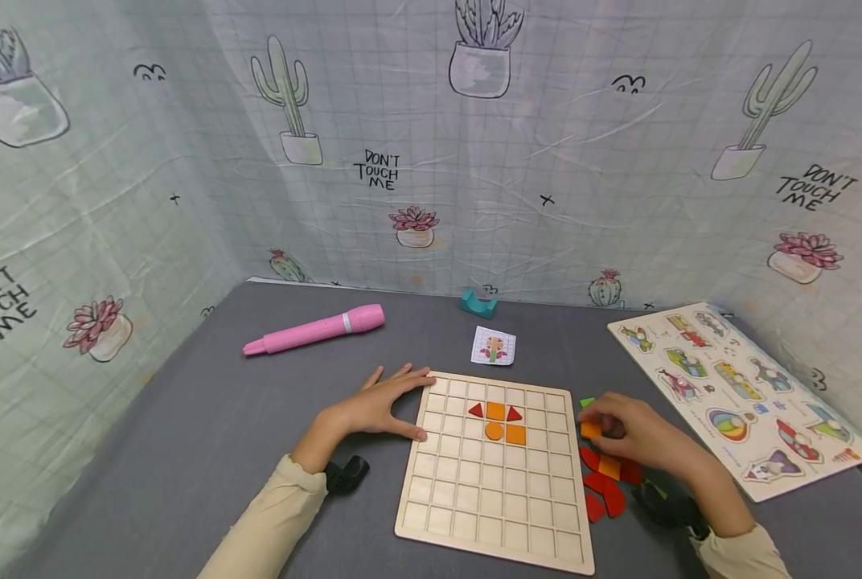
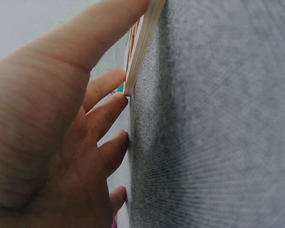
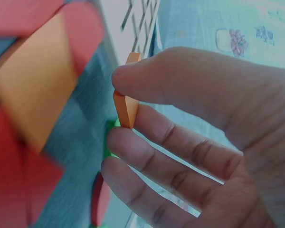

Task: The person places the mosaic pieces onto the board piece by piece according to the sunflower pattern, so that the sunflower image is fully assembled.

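Observation:
A wooden grid board (image 1: pixel 490 503) lies on the table; two orange squares (image 1: pixel 516 435), an orange circle (image 1: pixel 494 431) and two red triangles (image 1: pixel 514 414) sit in its upper cells. My left hand (image 1: pixel 373 406) is spread at the board's left side, thumb and index finger touching the edge. Just off the right edge, my right hand (image 1: pixel 637 430) pinches an orange square tile (image 3: pixel 127 110) between thumb and fingers. Below it lies a loose pile of red pieces (image 1: pixel 614 498) with another orange square (image 1: pixel 609 466). Green pieces (image 1: pixel 587 401) are partly hidden by the right hand.
Behind the board lies a small picture card (image 1: pixel 493 346), with a teal curved piece (image 1: pixel 478 305) farther back. A pink pen-shaped object (image 1: pixel 315 330) rests at the back left. At the right is a wooden picture puzzle board (image 1: pixel 745 394). Printed fabric walls (image 1: pixel 431 129) surround the table.

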The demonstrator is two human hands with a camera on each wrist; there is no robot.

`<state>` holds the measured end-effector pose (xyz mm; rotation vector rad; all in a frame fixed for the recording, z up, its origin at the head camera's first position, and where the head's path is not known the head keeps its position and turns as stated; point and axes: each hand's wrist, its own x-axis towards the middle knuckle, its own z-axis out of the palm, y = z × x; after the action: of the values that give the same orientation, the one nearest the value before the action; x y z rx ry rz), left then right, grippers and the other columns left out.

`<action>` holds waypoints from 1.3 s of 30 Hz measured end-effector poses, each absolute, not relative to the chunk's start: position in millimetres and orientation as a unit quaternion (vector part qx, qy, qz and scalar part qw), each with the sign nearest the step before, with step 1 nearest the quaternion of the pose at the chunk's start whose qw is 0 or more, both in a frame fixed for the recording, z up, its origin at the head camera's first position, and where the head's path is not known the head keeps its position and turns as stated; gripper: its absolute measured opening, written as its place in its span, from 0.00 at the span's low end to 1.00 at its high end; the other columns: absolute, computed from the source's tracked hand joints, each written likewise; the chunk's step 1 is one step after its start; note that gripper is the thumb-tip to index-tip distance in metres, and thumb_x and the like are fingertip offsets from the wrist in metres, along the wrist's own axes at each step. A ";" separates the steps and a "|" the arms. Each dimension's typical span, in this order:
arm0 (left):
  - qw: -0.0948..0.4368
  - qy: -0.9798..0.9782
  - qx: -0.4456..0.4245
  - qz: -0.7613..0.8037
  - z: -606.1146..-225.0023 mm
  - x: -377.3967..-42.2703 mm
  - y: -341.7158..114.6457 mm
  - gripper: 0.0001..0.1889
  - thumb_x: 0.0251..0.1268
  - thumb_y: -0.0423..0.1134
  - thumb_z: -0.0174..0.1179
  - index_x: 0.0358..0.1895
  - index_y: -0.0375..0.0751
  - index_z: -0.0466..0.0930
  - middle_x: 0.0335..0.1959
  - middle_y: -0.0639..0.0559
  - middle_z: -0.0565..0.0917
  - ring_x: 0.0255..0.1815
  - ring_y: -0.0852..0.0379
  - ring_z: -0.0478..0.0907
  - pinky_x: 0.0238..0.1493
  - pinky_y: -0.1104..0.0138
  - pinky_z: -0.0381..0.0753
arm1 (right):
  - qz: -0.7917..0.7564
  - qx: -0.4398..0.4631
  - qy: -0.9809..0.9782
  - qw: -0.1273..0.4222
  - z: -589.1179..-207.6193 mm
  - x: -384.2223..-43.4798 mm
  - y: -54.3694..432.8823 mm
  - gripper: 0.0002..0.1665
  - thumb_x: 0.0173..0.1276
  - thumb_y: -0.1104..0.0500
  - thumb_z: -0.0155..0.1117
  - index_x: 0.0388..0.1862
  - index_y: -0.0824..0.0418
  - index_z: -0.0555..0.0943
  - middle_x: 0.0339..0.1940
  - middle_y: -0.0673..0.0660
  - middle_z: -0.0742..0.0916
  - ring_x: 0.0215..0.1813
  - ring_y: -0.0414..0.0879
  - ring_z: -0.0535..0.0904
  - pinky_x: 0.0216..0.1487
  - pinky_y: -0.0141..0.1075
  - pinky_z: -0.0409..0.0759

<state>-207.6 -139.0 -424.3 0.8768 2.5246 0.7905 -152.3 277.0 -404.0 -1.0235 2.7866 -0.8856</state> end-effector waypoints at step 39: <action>0.178 0.890 0.310 0.283 -424.8 -208.6 -138.7 0.46 0.55 0.56 0.71 0.75 0.48 0.60 0.79 0.49 0.54 0.80 0.44 0.41 0.73 0.39 0.29 | -0.283 -0.395 0.868 0.103 -397.0 -176.7 150.3 0.14 0.63 0.65 0.69 0.47 0.64 0.83 0.43 0.54 0.83 0.40 0.43 0.74 0.42 0.33 0.78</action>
<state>-208.6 -138.7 -424.8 0.8766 2.5173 0.7991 -176.7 150.3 -397.0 -1.1651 2.5616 -0.8351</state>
